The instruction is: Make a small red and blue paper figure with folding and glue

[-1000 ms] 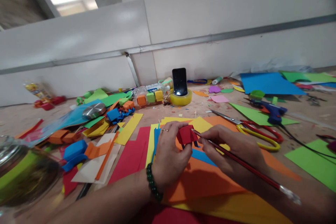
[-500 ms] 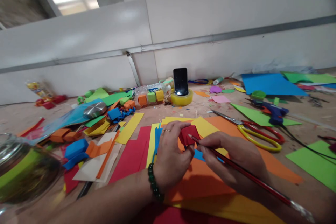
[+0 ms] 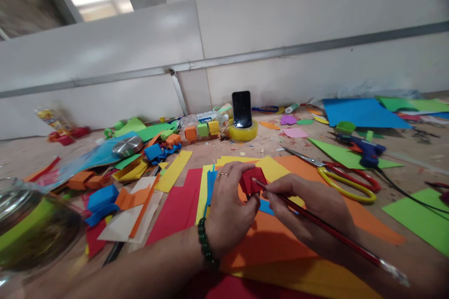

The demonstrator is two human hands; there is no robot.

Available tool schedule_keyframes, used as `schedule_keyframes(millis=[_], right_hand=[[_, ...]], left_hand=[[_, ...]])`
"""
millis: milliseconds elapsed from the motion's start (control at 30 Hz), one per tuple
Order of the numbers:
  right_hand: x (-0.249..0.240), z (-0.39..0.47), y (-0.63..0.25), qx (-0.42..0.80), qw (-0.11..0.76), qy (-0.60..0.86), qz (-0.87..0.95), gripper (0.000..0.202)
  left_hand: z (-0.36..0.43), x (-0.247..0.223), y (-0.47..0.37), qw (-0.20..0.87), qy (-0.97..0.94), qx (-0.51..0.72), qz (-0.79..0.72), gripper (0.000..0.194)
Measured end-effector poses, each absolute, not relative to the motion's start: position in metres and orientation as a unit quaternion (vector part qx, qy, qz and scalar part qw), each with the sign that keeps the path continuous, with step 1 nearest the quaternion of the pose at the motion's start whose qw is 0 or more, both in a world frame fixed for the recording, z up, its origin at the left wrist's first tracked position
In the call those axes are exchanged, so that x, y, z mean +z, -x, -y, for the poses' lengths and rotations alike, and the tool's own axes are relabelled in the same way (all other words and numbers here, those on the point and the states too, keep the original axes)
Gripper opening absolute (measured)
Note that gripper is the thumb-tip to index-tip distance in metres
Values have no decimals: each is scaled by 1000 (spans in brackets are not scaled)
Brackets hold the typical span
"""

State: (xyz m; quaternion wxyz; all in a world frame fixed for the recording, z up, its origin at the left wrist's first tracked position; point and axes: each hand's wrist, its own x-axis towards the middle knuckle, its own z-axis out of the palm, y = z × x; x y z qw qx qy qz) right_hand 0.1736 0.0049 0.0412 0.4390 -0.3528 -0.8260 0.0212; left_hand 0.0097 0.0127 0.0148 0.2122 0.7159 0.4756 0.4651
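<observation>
Between the fingers and thumb of my left hand [image 3: 231, 201] is a small red paper box [image 3: 251, 178], tilted up toward me. My right hand [image 3: 312, 212] is closed around a red and black pencil [image 3: 336, 230], whose tip meets the box's upper face. A ring and a green bead bracelet [image 3: 206, 243] are on the left hand and wrist. Beneath both hands lie overlapping sheets of orange paper [image 3: 270, 240], with yellow, red and blue pieces around them. The underside of the box is hidden by my left fingers.
Scissors [image 3: 336, 175] lie open to the right, near a blue glue gun [image 3: 368, 149] and its cord. A phone [image 3: 242, 110] stands in a yellow tape roll [image 3: 245, 133]. At left are a glass pot [image 3: 38, 229], paper boxes [image 3: 101, 197] and a metal lid [image 3: 127, 145].
The pencil's rear end has swung slightly left, with a small shift of my right hand. My left hand and the red box stay in nearly the same place.
</observation>
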Motion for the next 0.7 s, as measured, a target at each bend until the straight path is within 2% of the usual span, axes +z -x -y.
schedule_keyframes(millis=[700], right_hand=[[40, -5, -173, 17, 428, 356, 830, 10]], left_hand=[[-12, 14, -9, 218, -716, 466, -473, 36]])
